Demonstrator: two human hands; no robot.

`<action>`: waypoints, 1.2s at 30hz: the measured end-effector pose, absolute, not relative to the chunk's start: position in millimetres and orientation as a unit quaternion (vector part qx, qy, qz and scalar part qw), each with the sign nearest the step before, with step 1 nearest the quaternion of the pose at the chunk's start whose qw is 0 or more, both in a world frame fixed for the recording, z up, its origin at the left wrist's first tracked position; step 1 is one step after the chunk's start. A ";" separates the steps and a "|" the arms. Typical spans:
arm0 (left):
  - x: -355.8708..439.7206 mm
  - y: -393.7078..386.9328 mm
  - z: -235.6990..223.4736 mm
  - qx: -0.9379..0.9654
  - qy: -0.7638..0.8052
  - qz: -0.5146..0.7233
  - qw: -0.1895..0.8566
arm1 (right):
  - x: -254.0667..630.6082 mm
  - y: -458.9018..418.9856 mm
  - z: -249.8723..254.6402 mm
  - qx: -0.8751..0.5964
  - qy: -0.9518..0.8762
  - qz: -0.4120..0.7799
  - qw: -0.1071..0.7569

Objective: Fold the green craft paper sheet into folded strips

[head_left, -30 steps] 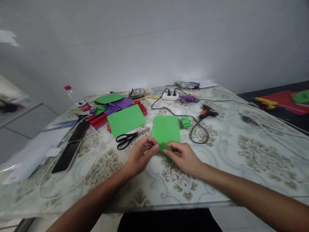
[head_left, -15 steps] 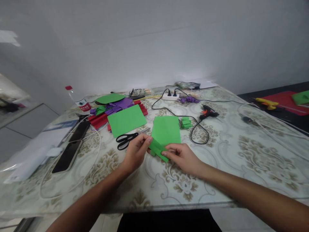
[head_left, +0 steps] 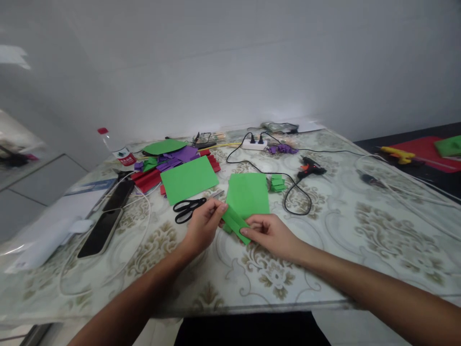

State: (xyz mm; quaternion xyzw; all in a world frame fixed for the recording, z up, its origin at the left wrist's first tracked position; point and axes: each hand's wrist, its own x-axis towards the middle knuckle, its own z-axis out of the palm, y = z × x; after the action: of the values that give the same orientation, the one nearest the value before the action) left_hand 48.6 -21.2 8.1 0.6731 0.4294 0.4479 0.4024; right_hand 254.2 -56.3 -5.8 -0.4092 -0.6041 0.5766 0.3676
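Note:
A folded strip of green paper [head_left: 235, 224] slants between my two hands above the patterned tablecloth. My left hand [head_left: 206, 225] pinches its upper left end between thumb and fingers. At the lower right end, my right hand [head_left: 269, 234] grips it, thumb on top. Just behind the strip lies a green paper sheet [head_left: 248, 191], its near part covered by the strip and fingers. Black-handled scissors [head_left: 189, 208] rest next to my left hand, blades partly behind a larger green sheet's corner area. That second green sheet [head_left: 189, 179] lies to the left.
Purple paper pieces [head_left: 180, 156] and red crepe paper [head_left: 146, 181] are heaped at the back left near a bottle [head_left: 122, 154]. A black glue gun [head_left: 310, 166], its cable and a power strip [head_left: 255, 144] sit behind. Small green pieces [head_left: 277, 183] lie right; a phone [head_left: 101, 233] lies left.
The strip's lower right end has tilted slightly down and toward me, and my right thumb has shifted a little on it. Both hands keep their hold, and everything else stays in place.

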 end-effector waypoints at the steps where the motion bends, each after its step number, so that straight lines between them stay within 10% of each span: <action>1: 49.1 -21.7 7.5 0.676 0.429 0.440 0.407 | 254.2 -56.4 -5.9 -0.407 -0.609 0.576 0.364; 14: 52.9 -28.9 4.9 0.678 0.412 0.429 0.432 | 254.2 -58.4 4.3 -0.248 -0.370 0.859 0.253; 36: 53.0 -29.4 -3.7 0.681 0.419 0.379 0.465 | 253.7 -58.3 -2.7 -0.280 -0.457 0.800 0.269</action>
State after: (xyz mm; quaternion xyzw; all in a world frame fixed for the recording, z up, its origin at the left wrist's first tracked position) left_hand 53.0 -29.4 -3.7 0.6815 0.4188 0.3795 0.4649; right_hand 253.7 -58.3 -2.7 -0.2801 -0.4569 0.8001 0.2694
